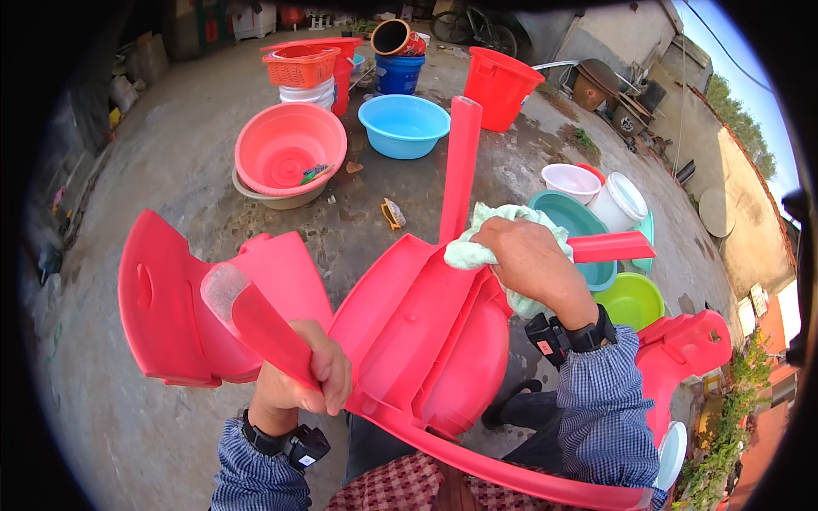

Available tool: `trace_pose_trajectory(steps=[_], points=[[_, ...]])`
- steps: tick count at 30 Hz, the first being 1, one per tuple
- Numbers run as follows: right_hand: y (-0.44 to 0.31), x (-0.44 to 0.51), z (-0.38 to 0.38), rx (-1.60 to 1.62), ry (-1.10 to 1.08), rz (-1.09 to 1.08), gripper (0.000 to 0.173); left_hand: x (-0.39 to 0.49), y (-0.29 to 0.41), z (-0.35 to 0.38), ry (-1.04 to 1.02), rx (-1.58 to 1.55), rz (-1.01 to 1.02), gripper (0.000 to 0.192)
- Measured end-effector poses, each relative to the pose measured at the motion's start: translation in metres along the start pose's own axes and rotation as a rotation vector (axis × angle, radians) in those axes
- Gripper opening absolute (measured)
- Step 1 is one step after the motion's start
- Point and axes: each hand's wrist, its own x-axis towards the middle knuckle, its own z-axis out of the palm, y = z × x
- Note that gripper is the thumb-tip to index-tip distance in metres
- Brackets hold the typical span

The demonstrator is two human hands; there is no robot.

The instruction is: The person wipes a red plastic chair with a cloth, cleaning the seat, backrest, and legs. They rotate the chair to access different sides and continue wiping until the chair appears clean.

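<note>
A red plastic chair (409,319) lies tipped over before me, its underside up and its legs sticking out. My left hand (313,370) grips one chair leg (271,329) near the seat. My right hand (533,259) holds a pale green cloth (470,252) against the base of two other legs, at the far right side of the seat. The cloth is bunched under the palm and hangs down below it. Parts of my right fingers are hidden in the cloth.
Another red plastic chair (160,300) stands at left, one more (684,348) at right. Ahead are a pink basin (291,150), a blue basin (404,128) and a red bucket (501,89). Right of the chair are a teal basin (569,214), a green basin (629,300) and a white bucket (617,204).
</note>
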Motion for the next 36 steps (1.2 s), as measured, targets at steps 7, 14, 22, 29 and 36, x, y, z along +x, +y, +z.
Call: trace_pose_trajectory(steps=[7,14,22,29,36], points=[[-0.030,-0.029,0.062,-0.073,-0.101,-0.007,0.029,-0.004,-0.005,0.005,0.107,-0.096,0.028,0.047],[-0.072,-0.055,0.024,0.496,-0.465,-0.485,0.049,-0.002,-0.008,0.005,0.123,-0.064,0.010,0.047],[-0.051,-0.067,0.031,0.145,-0.196,-0.152,0.050,-0.003,-0.005,0.006,0.074,-0.086,0.021,0.047],[-0.012,-0.074,0.075,-0.035,-0.095,0.107,0.029,-0.003,-0.008,0.010,0.106,-0.059,0.060,0.047],[-0.071,-0.101,0.059,0.104,-0.177,-0.257,0.009,0.004,-0.010,0.011,0.168,0.016,0.082,0.047]])
